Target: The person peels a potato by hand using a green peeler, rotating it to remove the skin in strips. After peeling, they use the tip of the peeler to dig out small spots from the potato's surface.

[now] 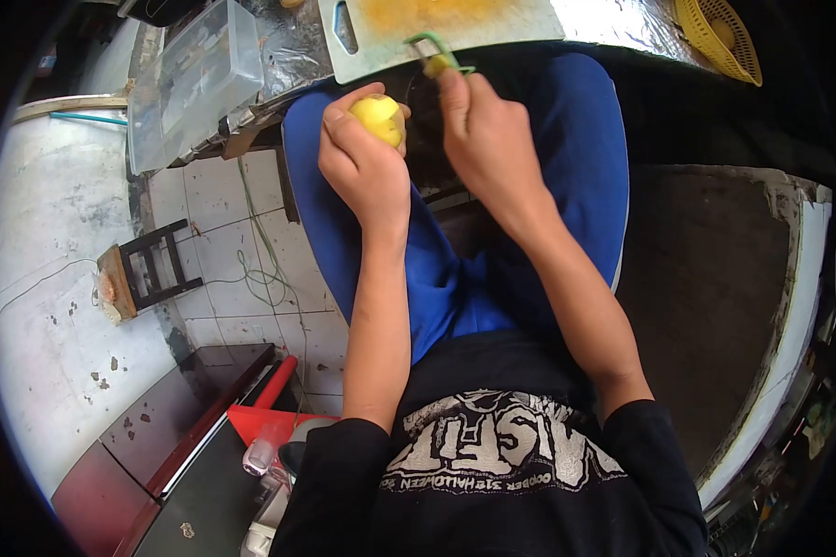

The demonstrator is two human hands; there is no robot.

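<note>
My left hand (367, 176) is wrapped round a yellow potato (377, 121), whose visible side is mostly peeled, with a brownish patch at its top. To the right, my right hand (492, 135) grips a green-framed peeler (425, 38), its head pointing up and away from me. A small yellowish bit shows at the peeler, too small to make out clearly. The peeler and the potato are apart. Both hands are above my knees, just short of a pale cutting board (344, 63) with an orange-yellow stain.
A clear plastic box (195, 93) stands left of the board, at the table's edge. On the far right is a yellow basket (712, 37) with something round in it. A small stool (149, 271) and a thin green cord (265, 237) are on the tiled floor to the left.
</note>
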